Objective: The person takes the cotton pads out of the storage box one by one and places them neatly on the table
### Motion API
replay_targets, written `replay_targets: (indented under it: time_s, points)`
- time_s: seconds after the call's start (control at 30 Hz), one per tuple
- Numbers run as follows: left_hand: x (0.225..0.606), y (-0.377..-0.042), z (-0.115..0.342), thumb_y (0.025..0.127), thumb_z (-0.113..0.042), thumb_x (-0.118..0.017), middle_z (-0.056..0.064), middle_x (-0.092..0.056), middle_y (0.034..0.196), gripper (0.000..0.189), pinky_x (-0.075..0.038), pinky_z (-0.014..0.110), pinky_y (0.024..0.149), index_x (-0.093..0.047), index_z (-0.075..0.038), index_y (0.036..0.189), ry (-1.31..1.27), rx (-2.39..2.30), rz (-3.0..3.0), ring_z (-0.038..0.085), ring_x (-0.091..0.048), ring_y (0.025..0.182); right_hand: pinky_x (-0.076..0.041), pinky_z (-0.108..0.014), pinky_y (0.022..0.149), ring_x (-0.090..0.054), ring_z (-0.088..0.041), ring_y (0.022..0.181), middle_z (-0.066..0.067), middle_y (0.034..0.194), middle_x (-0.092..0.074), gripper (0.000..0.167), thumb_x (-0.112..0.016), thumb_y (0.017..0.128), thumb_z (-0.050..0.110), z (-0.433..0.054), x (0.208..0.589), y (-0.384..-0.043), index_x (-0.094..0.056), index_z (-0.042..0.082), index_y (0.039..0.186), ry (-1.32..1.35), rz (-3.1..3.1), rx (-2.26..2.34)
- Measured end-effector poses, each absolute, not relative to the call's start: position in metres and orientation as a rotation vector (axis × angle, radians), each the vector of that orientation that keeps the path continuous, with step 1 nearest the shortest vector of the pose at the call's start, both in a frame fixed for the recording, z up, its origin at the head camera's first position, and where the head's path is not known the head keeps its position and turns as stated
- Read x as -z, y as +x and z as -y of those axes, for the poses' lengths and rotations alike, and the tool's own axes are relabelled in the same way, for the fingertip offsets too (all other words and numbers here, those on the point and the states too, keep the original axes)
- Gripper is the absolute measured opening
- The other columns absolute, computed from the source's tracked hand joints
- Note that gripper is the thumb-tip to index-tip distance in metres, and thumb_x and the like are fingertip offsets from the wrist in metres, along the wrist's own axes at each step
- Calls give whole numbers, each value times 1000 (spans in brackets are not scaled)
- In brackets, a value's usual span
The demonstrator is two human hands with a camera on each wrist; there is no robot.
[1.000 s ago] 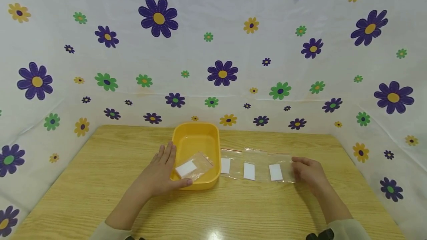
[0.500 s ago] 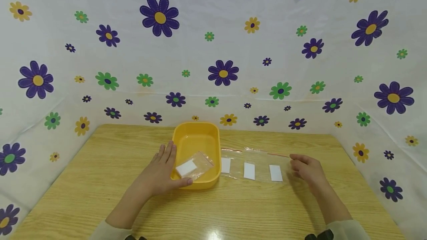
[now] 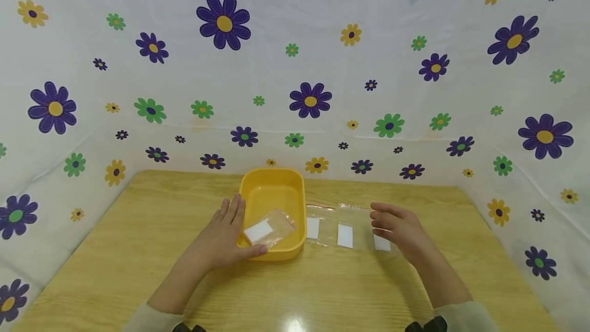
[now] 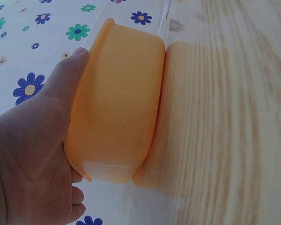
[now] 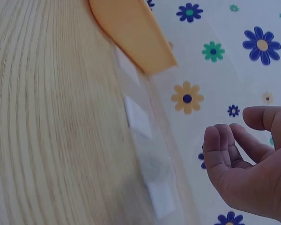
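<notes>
A yellow plastic tray [image 3: 272,256] stands on the wooden table, with a clear zip bag [image 3: 278,223] holding a white block inside it. My left hand [image 3: 220,240] rests along its left side, fingers straight at the rim and thumb over the near corner. To the right of the tray lie three clear zip bags in a row, each with a white piece in it: the near bag [image 3: 313,228], the middle bag [image 3: 344,235] and the rightmost bag [image 3: 382,243]. Above the rightmost one hovers my right hand [image 3: 402,227], fingers loosely bent and holding nothing, partly covering that bag.
The wooden table [image 3: 295,291] extends in front of the tray and to both sides. A white cloth with printed flowers [image 3: 272,65] surrounds the back and sides of the table.
My right hand has lifted off the right edge of the rightmost bag and moved left above it. The left hand and the tray stay in place.
</notes>
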State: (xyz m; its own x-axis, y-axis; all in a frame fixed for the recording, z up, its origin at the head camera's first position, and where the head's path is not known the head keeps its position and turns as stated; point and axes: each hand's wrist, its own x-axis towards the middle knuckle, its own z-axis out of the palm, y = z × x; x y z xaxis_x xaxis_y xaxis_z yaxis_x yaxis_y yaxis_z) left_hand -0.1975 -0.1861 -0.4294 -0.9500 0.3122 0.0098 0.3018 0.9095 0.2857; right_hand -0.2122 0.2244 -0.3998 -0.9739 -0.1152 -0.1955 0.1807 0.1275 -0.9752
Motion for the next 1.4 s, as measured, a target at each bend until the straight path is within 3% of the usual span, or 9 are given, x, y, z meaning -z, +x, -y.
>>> replay_targets:
  time_s: [0.3,0.6,0.93,1.4]
  points:
    - [426,-197,183,80,-81,-55,20,3,166,124,-14,55,122,-10,5,157,501,-443,-3039,45,-1,151,-56,-27,91,-60,-19,104,-3,117,-62,46,-57,102,17,-188,389,-210,-48,-4,142,-79,-2021,1994]
    - [426,-197,184,79,-86,-49,22,0,166,127,-13,56,122,-10,5,157,502,-443,-3039,45,-1,151,-57,-28,89,-63,-18,98,-3,109,-65,44,-58,100,11,-150,387,-213,-49,-5,141,-89,-1836,2058]
    - [427,-198,184,80,-84,-52,22,0,166,125,-14,56,122,-10,5,157,504,-438,-3036,45,-1,151,-58,-28,87,-65,-16,92,-8,108,-66,42,-63,98,11,-118,390,-211,-56,-5,136,-61,-1759,2066]
    - [430,-199,184,78,-86,-50,22,-3,166,127,-16,56,122,-11,6,157,506,-435,-3058,47,-6,151,-57,-31,92,-67,-15,96,-8,110,-66,39,-55,102,12,-91,381,-212,-54,-3,138,-70,-1649,2082]
